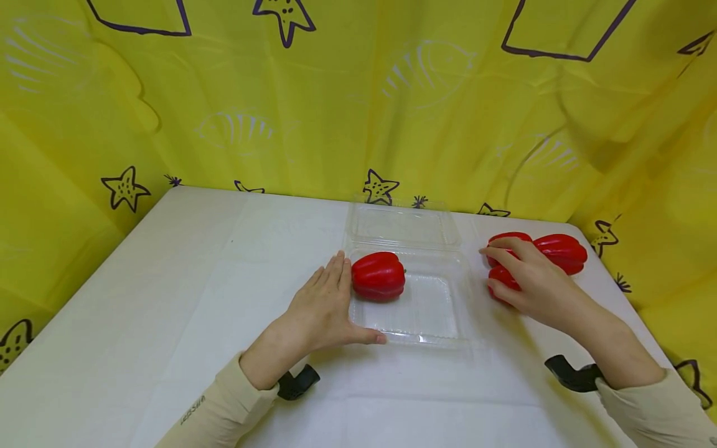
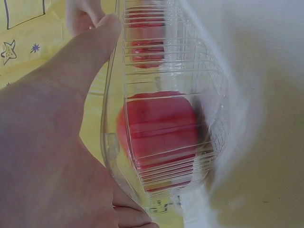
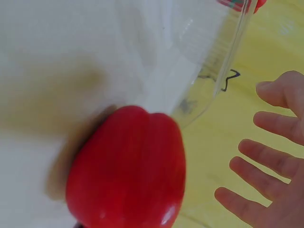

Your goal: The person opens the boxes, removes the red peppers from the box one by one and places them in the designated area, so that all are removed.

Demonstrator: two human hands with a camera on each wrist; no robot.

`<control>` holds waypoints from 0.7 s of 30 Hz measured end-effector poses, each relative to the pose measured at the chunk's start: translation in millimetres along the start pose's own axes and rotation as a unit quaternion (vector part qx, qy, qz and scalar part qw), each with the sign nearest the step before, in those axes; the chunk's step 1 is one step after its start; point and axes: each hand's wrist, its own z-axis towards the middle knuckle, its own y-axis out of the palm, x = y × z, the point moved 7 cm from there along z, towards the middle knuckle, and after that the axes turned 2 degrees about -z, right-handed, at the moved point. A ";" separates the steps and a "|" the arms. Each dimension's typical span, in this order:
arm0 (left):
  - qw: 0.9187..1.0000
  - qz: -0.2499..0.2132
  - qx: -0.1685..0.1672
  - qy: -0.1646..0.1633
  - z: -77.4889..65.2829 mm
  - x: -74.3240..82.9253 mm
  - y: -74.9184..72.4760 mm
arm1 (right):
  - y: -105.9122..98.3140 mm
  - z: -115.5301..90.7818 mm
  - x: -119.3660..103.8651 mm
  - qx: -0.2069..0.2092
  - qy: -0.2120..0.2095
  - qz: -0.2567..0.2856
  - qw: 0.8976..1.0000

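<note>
A red bell pepper (image 1: 378,277) lies in the left part of a clear plastic clamshell box (image 1: 434,298), whose lid (image 1: 403,225) is folded back behind it. My left hand (image 1: 322,308) rests along the box's left side with straight fingers, its thumb stretched along the front edge. In the left wrist view the thumb lies at the rim, and the pepper (image 2: 159,133) shows through the ribbed wall. Over more red peppers (image 1: 560,252) at the right hovers my right hand (image 1: 538,280). Its fingers are spread apart beside a pepper (image 3: 128,166) in the right wrist view, holding nothing.
A white cloth covers the table (image 1: 269,242). Yellow curtain (image 1: 336,93) with sea-creature drawings stands behind the table and along both sides. The loose peppers sit near the table's right edge, partly hidden by the right hand. A black camera mount (image 1: 299,381) is on each wrist.
</note>
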 end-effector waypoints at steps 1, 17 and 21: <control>1.000 0.001 0.000 0.000 0.1 0.1 0.0 | 0.1 1.5 -2.4 -0.003 0.002 0.000 1.000; 1.000 -0.003 0.002 0.006 -1.0 1.2 -1.0 | 10.4 27.2 -37.0 -0.051 0.013 0.030 0.998; 1.000 -0.003 0.002 0.005 -0.7 1.1 -1.0 | 13.2 31.7 -43.6 -0.050 0.007 0.037 0.998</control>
